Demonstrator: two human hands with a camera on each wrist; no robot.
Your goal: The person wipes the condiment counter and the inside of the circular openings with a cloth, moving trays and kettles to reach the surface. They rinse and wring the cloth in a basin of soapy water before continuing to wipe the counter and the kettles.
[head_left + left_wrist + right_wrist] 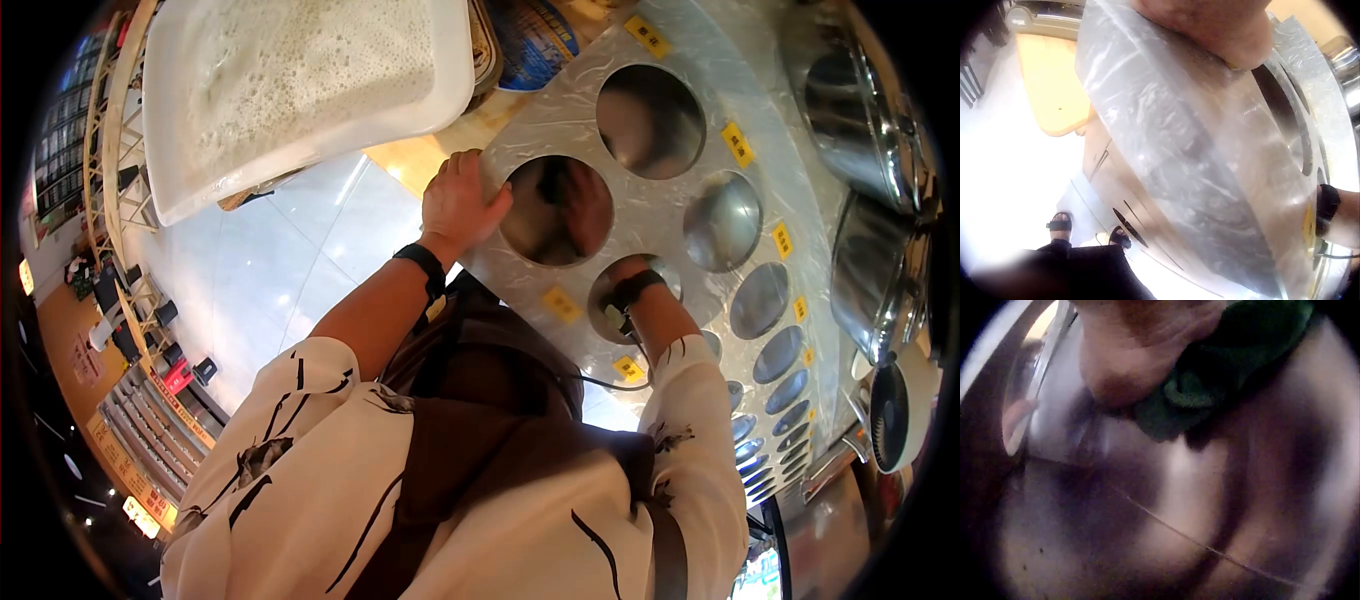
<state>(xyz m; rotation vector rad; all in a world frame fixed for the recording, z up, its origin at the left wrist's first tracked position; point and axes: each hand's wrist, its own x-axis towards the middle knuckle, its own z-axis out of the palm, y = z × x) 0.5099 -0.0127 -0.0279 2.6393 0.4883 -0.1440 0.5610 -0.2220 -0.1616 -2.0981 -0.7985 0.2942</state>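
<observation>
My left hand [462,200] rests on the edge of a grey marbled counter [540,120] with round openings, its thumb toward the rim of a round metal well [555,225]. In the left wrist view, part of that hand [1216,25] lies over the counter's top edge. My right forearm goes down into the neighbouring round well [605,310], the hand mostly hidden from the head view. Inside, the right wrist view shows my right hand [1141,362] gripping a dark green cloth [1210,387] against the shiny curved metal wall [1166,487].
Further round wells run along the counter, with yellow labels [737,145] beside them. A white tub [455,60] of foamy liquid stands at the upper left. Metal pots [880,270] line the right side. A thin cable [610,384] passes near my right forearm.
</observation>
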